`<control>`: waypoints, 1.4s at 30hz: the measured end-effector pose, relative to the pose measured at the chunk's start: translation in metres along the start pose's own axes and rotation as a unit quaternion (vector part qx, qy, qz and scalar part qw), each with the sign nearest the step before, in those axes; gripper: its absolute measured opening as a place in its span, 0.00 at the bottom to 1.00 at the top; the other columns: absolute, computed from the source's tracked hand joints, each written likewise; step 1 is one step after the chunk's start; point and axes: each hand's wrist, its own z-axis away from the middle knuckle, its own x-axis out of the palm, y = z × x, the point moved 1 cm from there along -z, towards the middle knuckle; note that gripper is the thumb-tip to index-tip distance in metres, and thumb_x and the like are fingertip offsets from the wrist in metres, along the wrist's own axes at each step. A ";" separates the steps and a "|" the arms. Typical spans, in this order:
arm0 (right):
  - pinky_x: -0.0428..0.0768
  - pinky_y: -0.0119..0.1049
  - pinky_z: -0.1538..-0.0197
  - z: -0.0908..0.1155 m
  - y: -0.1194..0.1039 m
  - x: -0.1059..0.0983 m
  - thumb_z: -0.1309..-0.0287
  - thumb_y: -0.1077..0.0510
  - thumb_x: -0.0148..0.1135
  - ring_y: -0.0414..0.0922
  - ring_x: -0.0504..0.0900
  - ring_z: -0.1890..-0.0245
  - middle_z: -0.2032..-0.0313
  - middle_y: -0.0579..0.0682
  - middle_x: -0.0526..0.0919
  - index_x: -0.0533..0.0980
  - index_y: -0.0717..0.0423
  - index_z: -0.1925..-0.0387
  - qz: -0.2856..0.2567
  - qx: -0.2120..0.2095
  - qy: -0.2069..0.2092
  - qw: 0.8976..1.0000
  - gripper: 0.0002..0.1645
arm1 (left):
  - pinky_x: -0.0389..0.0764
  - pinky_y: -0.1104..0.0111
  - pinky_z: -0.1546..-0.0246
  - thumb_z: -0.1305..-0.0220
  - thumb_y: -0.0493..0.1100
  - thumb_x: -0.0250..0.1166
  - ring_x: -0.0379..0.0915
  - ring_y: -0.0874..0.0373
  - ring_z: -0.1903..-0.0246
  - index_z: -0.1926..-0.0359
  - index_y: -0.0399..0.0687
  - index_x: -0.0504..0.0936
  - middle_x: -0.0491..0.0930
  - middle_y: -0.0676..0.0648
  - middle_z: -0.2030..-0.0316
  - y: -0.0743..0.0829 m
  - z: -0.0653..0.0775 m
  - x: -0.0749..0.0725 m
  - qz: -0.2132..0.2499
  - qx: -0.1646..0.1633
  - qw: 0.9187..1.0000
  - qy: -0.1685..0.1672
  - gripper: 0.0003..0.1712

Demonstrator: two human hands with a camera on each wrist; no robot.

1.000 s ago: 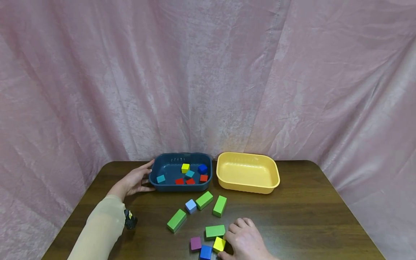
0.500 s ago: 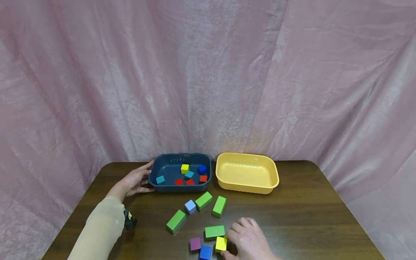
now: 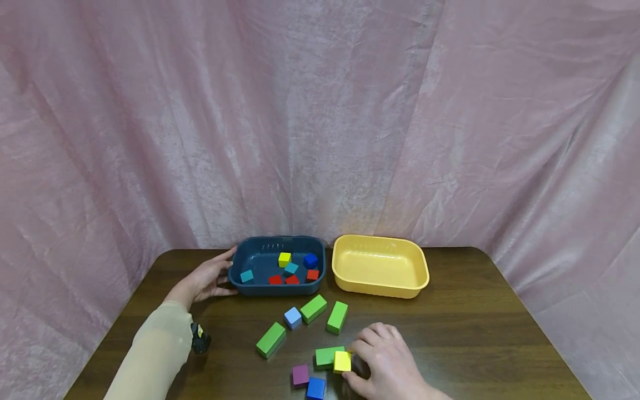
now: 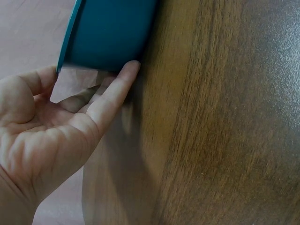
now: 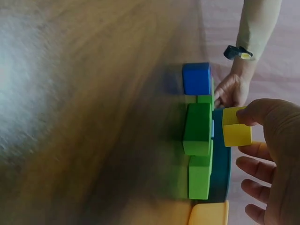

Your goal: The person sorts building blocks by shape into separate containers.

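In the head view my right hand (image 3: 385,358) pinches a yellow cube (image 3: 342,362) between thumb and fingers. The right wrist view shows this yellow cube (image 5: 237,133) held above the table. Behind it lies a green block (image 3: 324,357), partly hidden by it. My left hand (image 3: 204,279) is at the left end of the dark blue tray (image 3: 280,290). Its fairly straight fingers touch the tray's wall (image 4: 110,37) in the left wrist view. Inside the tray are several small cubes, among them a yellow cube (image 3: 284,260) and a blue cube (image 3: 311,260).
A yellow tray (image 3: 382,289) stands right of the blue one. On the wooden table (image 3: 475,333) lie a purple cube (image 3: 300,376), a blue cube (image 3: 316,388), a light blue cube (image 3: 293,318) and more green blocks (image 3: 271,340). A pink curtain (image 3: 320,122) hangs behind.
My right hand has raised the yellow cube from beside the blue cube and moved it slightly forward, over the green block's edge. My left hand has stayed at the blue tray.
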 end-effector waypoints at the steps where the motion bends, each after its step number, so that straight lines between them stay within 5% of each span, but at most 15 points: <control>1: 0.75 0.46 0.51 -0.001 0.000 -0.001 0.59 0.37 0.80 0.40 0.74 0.57 0.66 0.35 0.78 0.84 0.40 0.68 -0.002 0.004 0.001 1.000 0.19 | 0.77 0.39 0.45 0.18 0.41 0.40 0.54 0.31 0.28 0.17 0.68 0.41 0.40 0.35 0.20 0.000 0.000 0.000 0.000 0.000 1.000 0.000 0.37; 13: 0.73 0.45 0.52 -0.012 0.010 -0.011 0.61 0.42 0.81 0.39 0.75 0.57 0.64 0.35 0.80 0.84 0.41 0.67 -0.006 0.008 0.056 0.998 0.18 | 0.77 0.39 0.45 0.18 0.41 0.41 0.55 0.32 0.28 0.17 0.68 0.41 0.41 0.34 0.20 0.001 0.000 0.000 -0.001 -0.003 1.000 -0.002 0.37; 42: 0.74 0.45 0.53 -0.035 0.024 -0.021 0.59 0.42 0.80 0.43 0.76 0.57 0.63 0.38 0.81 0.85 0.44 0.65 -0.002 0.036 0.088 0.995 0.19 | 0.76 0.38 0.45 0.18 0.40 0.41 0.55 0.31 0.28 0.17 0.68 0.41 0.41 0.34 0.20 0.001 0.000 0.000 -0.005 0.002 1.000 -0.001 0.37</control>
